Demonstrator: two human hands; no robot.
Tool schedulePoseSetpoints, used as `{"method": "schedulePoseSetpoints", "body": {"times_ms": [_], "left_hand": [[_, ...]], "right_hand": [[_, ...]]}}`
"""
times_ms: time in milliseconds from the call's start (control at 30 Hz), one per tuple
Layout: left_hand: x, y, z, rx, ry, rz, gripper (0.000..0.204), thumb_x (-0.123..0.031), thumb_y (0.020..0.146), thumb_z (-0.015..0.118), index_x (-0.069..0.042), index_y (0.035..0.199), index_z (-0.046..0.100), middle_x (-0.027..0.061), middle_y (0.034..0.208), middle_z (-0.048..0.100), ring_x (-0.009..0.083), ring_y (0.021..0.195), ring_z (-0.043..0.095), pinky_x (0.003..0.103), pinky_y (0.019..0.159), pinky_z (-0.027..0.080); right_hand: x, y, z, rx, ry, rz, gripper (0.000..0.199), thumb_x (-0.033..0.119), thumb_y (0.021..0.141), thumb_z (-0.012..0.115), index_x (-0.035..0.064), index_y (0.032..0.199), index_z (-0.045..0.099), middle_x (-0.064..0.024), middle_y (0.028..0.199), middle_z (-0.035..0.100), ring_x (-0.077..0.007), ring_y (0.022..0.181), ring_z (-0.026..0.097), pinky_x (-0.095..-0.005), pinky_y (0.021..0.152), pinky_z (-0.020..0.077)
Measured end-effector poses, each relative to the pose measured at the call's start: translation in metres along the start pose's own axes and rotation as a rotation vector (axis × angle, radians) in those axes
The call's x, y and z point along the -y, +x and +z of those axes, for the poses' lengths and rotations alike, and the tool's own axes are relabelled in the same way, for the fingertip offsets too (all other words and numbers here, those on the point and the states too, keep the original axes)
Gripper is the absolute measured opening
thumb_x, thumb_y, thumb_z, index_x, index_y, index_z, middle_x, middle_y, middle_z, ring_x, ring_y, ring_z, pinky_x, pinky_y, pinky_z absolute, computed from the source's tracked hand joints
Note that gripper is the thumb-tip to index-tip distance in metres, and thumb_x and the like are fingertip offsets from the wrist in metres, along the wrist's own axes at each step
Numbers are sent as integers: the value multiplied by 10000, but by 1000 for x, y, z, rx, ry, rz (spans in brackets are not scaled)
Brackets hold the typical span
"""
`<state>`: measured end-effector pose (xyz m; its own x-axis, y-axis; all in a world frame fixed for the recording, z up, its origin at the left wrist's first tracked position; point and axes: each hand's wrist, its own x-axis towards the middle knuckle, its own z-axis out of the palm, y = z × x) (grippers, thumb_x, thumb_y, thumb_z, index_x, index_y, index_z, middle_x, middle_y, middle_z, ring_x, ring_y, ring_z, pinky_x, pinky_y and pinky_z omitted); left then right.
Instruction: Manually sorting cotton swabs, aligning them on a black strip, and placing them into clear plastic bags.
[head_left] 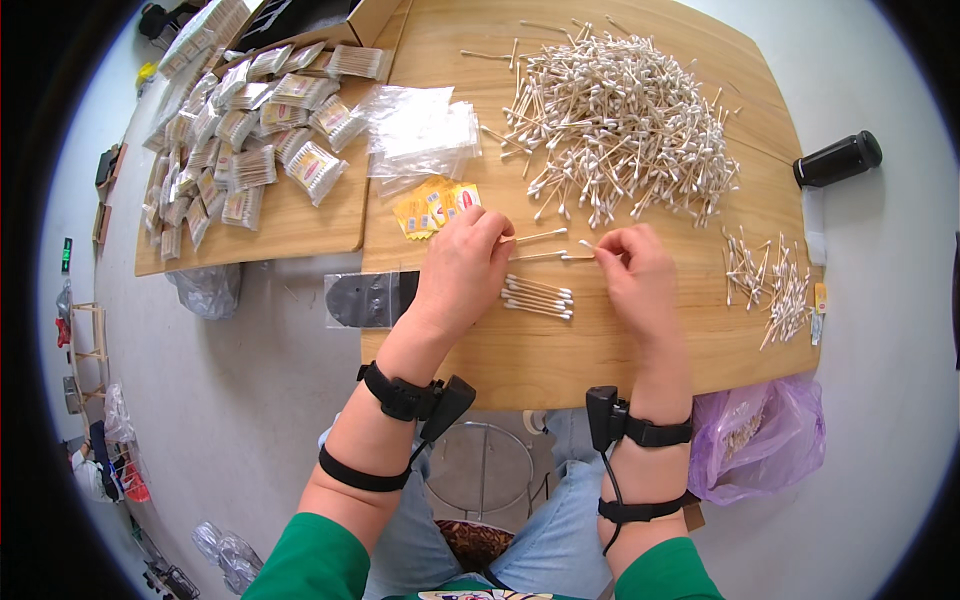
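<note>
My left hand [462,262] is closed, its fingertips gripping cotton swabs [538,237] whose white tips point right. Across from it, my right hand [640,275] pinches a cotton swab [580,257] between thumb and forefinger; another white tip shows just above, and how many it holds I cannot tell. Just below the gap between both hands lies a small row of cotton swabs [538,297], side by side on the wooden table [570,370]. Yellow printed cards [436,205] lie partly behind my left hand. Beyond the hands spreads a large heap of loose cotton swabs [620,120].
Filled swab packets [255,130] crowd the left table, with flat clear bags [420,130] beside them. A black oval in a clear bag [360,300] lies left of my wrist. Smaller swab piles [785,295] and a black bottle [838,160] are at right; a purple bag [760,440] hangs below.
</note>
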<state>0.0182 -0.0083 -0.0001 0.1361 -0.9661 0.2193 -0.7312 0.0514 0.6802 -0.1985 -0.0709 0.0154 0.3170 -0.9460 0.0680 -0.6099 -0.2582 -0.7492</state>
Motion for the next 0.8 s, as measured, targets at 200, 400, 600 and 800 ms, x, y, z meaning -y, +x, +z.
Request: {"method": "schedulePoseSetpoints", "body": {"times_ms": [200, 400, 600, 800], "left_hand": [[-3, 0, 3, -6, 46, 34, 82, -58, 847, 691, -30, 917, 658, 122, 895, 609, 323, 844, 628, 412, 756, 514], [-2, 2, 5, 11, 26, 6, 44, -56, 838, 688, -19, 841, 665, 129, 880, 611, 337, 884, 622, 430, 787, 513], [-8, 3, 1, 94, 12, 2, 36, -57, 841, 679, -21, 842, 683, 126, 894, 624, 333, 890, 628, 421, 792, 519], [-16, 0, -5, 283, -2, 50, 45, -46, 840, 683, -14, 872, 690, 124, 891, 644, 317, 832, 647, 392, 750, 526]], "right_hand": [[-3, 1, -9, -35, 29, 101, 96, 82, 834, 737, 34, 875, 665, -121, 933, 613, -304, 829, 642, -408, 736, 508], [3, -3, -3, 85, -201, 15, 108, 115, 840, 744, 47, 872, 667, -129, 958, 603, -330, 881, 631, -433, 793, 509], [-56, -11, -61, -97, -521, 253, 126, 133, 846, 740, 58, 910, 662, -143, 1008, 612, -352, 934, 627, -451, 825, 513], [-60, -7, -67, -197, -439, 166, 218, 112, 878, 692, 87, 1091, 654, -130, 1105, 629, -326, 1065, 618, -430, 907, 504]]}}
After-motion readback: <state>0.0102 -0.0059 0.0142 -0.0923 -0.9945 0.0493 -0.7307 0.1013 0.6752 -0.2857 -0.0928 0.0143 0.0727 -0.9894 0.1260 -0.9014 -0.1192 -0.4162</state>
